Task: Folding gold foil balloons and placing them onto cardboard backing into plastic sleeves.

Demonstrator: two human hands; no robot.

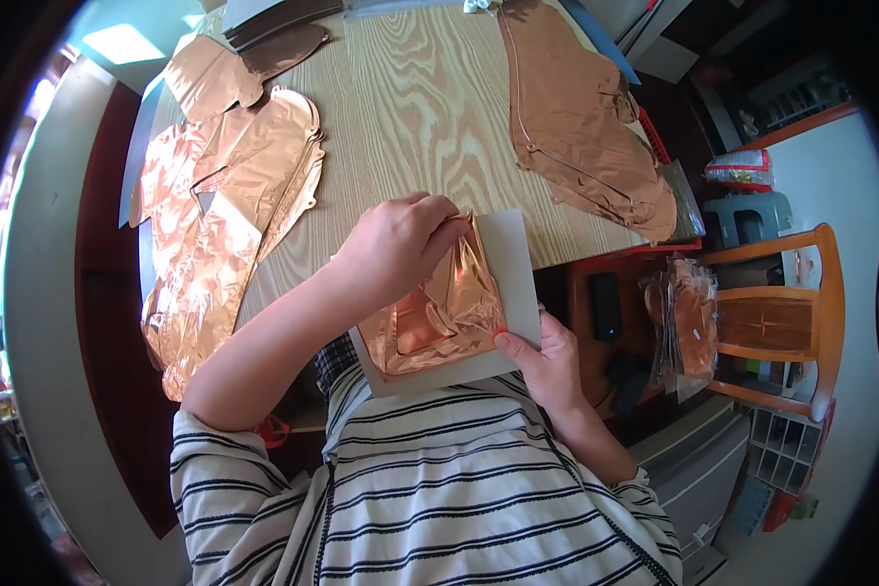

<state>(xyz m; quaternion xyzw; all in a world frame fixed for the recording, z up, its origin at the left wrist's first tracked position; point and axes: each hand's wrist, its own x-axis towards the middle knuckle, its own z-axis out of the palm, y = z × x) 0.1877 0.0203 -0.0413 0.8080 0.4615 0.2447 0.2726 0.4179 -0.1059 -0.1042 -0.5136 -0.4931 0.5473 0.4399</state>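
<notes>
A white rectangular board (511,249) is held tilted at the table's near edge, in front of my body. On its face lies a sheet of shiny copper-coloured foil (474,322), wrinkled, with a raised or folded outline. My right hand (547,359) grips the board's right edge, thumb on the front and fingers behind. Across the board's upper left reaches my left hand (405,244), its fingers curled and pinched together at the foil's top edge. The hand hides the foil's upper left part.
Stacked copper foil shapes (230,210) cover the table's left side, and more foil sheets (576,117) lie at the right. Beyond the wood-grain table (410,107), a wooden chair (825,313) stands at right with bagged foil pieces (693,317) beside it. A grey stool (752,220) is behind.
</notes>
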